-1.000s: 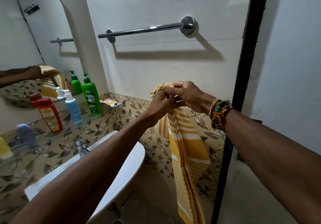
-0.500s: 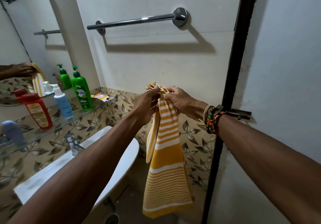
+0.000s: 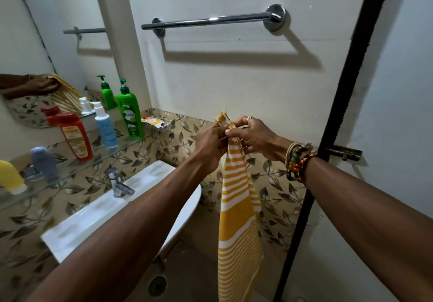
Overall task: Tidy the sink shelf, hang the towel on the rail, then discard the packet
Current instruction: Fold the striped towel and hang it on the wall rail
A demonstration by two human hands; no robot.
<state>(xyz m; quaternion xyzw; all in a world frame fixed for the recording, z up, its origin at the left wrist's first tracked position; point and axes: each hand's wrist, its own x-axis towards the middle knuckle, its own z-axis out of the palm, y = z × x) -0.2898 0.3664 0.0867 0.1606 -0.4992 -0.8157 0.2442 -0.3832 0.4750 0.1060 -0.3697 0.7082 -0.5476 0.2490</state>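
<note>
A yellow towel with white stripes [image 3: 237, 226] hangs straight down from both my hands. My left hand [image 3: 209, 145] and my right hand [image 3: 254, 135] pinch its top edge close together, well below the chrome rail [image 3: 210, 20] on the white wall. An orange and white packet [image 3: 153, 121] lies at the far end of the glass shelf [image 3: 70, 172]. On the shelf stand a green pump bottle [image 3: 129, 111], a light blue spray bottle [image 3: 105, 127], a red bottle [image 3: 75, 136], a blue-grey container [image 3: 44, 163] and a yellow bottle [image 3: 10, 177].
A white sink [image 3: 112, 212] with a chrome tap [image 3: 117, 183] sits under the shelf. The mirror [image 3: 46, 43] on the left reflects the bottles and my hand. A black door frame [image 3: 335, 125] with a metal latch [image 3: 344, 152] runs down on the right.
The towel has straightened and hangs longer and narrower. My hands stay together on its top edge. The view has shifted slightly, with the rail a little lower in frame.
</note>
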